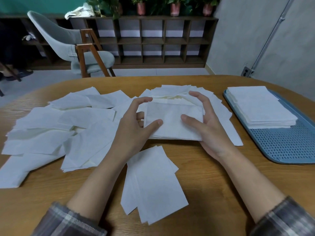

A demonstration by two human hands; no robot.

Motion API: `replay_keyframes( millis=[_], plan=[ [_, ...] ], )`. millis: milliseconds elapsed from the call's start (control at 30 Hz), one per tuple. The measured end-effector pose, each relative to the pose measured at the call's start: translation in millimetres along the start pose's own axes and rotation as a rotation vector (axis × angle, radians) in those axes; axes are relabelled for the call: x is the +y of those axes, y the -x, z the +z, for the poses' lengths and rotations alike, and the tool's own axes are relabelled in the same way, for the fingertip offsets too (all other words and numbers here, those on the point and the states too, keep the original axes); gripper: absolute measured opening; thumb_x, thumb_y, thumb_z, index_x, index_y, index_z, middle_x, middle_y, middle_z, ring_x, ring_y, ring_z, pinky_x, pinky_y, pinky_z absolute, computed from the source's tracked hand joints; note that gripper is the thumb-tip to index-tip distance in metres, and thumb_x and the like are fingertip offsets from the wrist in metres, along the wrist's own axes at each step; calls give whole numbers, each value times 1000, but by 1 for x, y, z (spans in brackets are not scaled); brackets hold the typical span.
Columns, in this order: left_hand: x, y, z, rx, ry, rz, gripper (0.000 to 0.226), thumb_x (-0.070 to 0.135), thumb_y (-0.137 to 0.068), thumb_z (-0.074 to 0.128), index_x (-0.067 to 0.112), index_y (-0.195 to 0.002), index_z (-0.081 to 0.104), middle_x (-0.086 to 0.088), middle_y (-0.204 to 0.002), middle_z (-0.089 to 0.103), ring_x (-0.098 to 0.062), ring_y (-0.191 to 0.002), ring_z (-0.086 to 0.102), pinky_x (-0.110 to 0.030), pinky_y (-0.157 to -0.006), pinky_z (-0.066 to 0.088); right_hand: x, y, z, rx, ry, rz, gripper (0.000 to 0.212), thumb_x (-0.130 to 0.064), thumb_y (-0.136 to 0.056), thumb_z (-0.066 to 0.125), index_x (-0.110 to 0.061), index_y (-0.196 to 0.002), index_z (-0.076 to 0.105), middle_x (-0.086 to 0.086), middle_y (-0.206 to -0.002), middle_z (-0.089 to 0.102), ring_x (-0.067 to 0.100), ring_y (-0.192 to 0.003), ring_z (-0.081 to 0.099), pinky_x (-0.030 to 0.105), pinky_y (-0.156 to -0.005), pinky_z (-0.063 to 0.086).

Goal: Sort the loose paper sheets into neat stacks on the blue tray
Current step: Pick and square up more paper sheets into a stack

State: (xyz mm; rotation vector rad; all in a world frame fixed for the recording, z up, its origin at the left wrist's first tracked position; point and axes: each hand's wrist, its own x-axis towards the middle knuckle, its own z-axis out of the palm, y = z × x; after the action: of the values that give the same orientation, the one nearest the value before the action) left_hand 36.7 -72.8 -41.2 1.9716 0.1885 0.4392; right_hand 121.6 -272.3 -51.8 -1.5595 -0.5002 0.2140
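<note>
- Paper stack [173,121] dead centre, caught between both hands over the counter [213,184]; whether its near edge rests on the wood or hangs just clear, I cannot tell.
- Left hand [134,123] grips the stack's left side: thumb pressed on the top sheet, forefinger hooked over the far corner. The other fingers are tucked behind the paper and mostly hidden, with a ring just showing on one.
- Right hand [204,123] mirrors it, thumb flat on top and fingers curled round the right edge, their tips out of sight behind the sheets.
- Fanned pile [175,92] right behind the hands, corners splayed; the hands and the stack cover its near part.
- Near sheets [153,181], a few overlapping, lie between the forearms, touching neither.
- Loose sheets [68,130] sprawl over the counter's left half in overlapping layers; the outermost run off the left edge of view. Faint lines on the paper are too pale to read.
- Blue tray [281,145] well off to the right, perforated floor showing at its near end, right side cut off by the frame.
- Squared stack [260,106] fills the tray's far end, edges lined up.
- Plaid sleeves [68,220] at the bottom corners, both cropped.
- Beyond the counter: a grey chair [68,41], a cubby shelf [153,40], and pink plant pots [175,9] on top of it, with their foliage clipped by the top edge.
</note>
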Motion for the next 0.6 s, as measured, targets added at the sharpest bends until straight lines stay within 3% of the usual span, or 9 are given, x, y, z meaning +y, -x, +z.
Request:
replay_keyframes(
  millis=[100,200,267,367,433,600],
  plan=[
    [-5,-1,1,36,-92,28,64,41,-90,80,45,-143,45,37,-109,44,26,-97,49,-3,-69,48,-2,3,-1,-98,88,-63,30,-18,-97,75,-35,-121,75,-22,-132,67,5,-136,53,37,-117,40],
    [-13,-4,2,33,-192,87,72,40,-87,84,44,-145,42,26,-129,48,11,-117,51,-11,-86,51,3,2,-1,-7,255,-48,30,-4,-96,70,-29,-109,81,-22,-120,74,-8,-124,58,9,-103,38],
    [-16,-5,0,-50,-259,170,61,33,-84,87,42,-134,54,18,-139,45,0,-127,50,-18,-93,50,7,-1,-3,63,311,-29,34,0,-95,68,-29,-107,82,-23,-116,75,-12,-121,58,0,-99,36],
    [-10,-1,-9,-475,-247,123,30,28,-83,89,38,-107,73,19,-114,67,-4,-108,61,-18,-86,49,10,-3,-6,121,303,-7,36,3,-95,65,-27,-107,82,-23,-114,76,-17,-117,58,-4,-94,34],
    [-10,0,-13,-672,-318,88,23,37,-82,89,40,-101,77,22,-108,68,0,-108,61,-14,-85,48,10,-3,-8,130,304,-13,35,3,-95,65,-25,-108,81,-23,-114,76,-19,-116,57,-5,-92,34],
    [-14,-3,-13,-696,-317,51,20,37,-77,93,36,-93,82,20,-100,70,0,-101,63,-17,-83,51,12,-3,-6,113,305,-18,35,3,-94,66,-25,-108,82,-22,-116,75,-19,-115,57,-5,-92,34]
  ],
)
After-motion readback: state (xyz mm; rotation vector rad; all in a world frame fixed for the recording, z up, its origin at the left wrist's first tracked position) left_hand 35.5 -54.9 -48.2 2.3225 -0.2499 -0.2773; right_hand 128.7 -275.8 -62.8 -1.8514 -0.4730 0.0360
